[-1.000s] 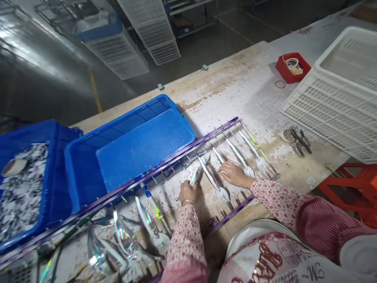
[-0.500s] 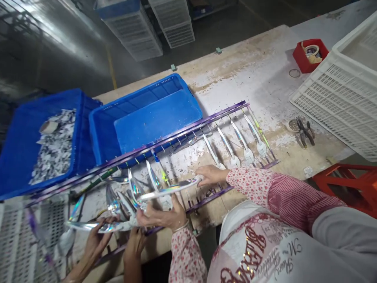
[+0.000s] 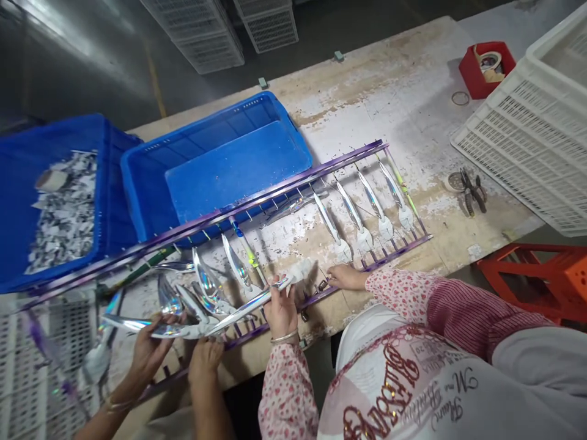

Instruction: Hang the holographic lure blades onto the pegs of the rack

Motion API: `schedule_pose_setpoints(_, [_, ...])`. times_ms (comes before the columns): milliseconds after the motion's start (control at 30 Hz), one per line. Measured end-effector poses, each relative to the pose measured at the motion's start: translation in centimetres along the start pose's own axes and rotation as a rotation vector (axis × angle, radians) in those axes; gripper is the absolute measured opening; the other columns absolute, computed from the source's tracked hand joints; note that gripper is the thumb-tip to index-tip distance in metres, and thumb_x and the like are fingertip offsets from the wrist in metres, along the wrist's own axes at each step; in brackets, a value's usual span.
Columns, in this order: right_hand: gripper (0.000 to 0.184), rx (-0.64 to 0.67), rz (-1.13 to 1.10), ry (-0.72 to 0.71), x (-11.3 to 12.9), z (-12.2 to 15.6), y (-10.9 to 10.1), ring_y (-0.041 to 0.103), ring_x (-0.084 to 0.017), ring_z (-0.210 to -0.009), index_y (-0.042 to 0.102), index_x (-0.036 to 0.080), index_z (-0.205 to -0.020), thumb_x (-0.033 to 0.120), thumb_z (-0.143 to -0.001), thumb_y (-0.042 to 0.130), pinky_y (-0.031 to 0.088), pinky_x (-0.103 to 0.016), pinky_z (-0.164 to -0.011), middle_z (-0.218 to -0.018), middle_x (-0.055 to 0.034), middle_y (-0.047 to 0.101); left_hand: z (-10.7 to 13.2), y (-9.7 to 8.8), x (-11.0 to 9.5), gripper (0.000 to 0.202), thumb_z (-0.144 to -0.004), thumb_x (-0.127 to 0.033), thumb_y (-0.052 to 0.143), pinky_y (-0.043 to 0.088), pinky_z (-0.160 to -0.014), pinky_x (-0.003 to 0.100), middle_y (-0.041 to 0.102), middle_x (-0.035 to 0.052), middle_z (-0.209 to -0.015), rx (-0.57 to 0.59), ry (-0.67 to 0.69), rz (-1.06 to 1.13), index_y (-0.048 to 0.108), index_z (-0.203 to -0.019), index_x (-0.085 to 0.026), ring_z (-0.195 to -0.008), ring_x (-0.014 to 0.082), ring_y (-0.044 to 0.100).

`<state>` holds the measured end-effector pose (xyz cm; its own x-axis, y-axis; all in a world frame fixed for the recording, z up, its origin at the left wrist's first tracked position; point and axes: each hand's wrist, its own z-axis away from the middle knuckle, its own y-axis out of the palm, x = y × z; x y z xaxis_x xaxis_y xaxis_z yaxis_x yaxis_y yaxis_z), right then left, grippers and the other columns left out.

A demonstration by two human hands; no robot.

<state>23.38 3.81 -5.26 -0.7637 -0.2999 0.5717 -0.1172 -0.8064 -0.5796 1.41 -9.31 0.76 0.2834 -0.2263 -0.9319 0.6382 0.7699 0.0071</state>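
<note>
My left hand point(image 3: 280, 313), with a bangle at the wrist, grips a long holographic fishing lure point(image 3: 250, 305) whose tip reaches towards a co-worker's hands point(image 3: 174, 351). Those hands hold another iridescent lure point(image 3: 147, 327) among a loose bunch. My right hand point(image 3: 346, 277) lies on the worktable by the front bar of a purple rack point(image 3: 275, 194), holding nothing. Several lures with white tails point(image 3: 362, 214) lie in a row across the rack, the nearest tail just beyond my right fingers.
A blue crate point(image 3: 197, 116) stands behind the rack, with a second blue crate point(image 3: 68, 125) of shredded scraps to its left. On the right are a white perforated crate point(image 3: 518, 134), pliers point(image 3: 472, 192), and a red box point(image 3: 483, 70) holding tape. An orange stool point(image 3: 518, 275) stands beyond the table.
My left hand has lifted a lure from the rack and raised it. My right hand has drawn back towards the front bar. A co-worker's hands have come in at lower left.
</note>
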Motion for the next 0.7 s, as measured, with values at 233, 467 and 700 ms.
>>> schedule_pose_setpoints(233, [0.026,-0.033,0.084,-0.101,0.4,-0.8,3.2,0.067,-0.023,-0.101,0.070,0.014,-0.106,0.017,-0.095,0.047,0.047,-0.029,-0.085,-0.106,-0.0128,0.072,2.6,5.6,6.3,0.042,-0.085,-0.049,0.068,0.056,-0.087,0.041,0.067,0.0114,-0.111,0.001,-0.109,0.139,0.062,-0.110,-0.016,-0.099,0.0214,0.066])
schedule_pose_setpoints(467, [0.023,-0.120,0.093,-0.040,0.4,-0.5,3.2,0.067,-0.023,-0.094,0.070,0.013,-0.100,0.032,-0.095,0.058,0.050,-0.029,-0.079,-0.098,-0.0116,0.072,3.1,6.1,8.0,0.053,-0.064,-0.046,0.086,0.054,-0.091,0.041,0.068,0.0121,-0.115,-0.087,-0.184,0.366,0.058,-0.098,-0.016,-0.101,0.0234,0.068])
schedule_pose_setpoints(700, [0.026,-0.097,0.116,0.038,1.2,-0.5,2.6,0.068,-0.026,-0.094,0.069,0.015,-0.104,0.036,-0.094,0.058,0.051,-0.031,-0.078,-0.098,-0.0129,0.072,3.2,7.1,6.8,0.056,-0.065,-0.044,0.086,0.055,-0.091,0.041,0.065,0.0143,-0.119,-0.064,-0.179,0.354,0.055,-0.103,-0.016,-0.105,0.0250,0.067])
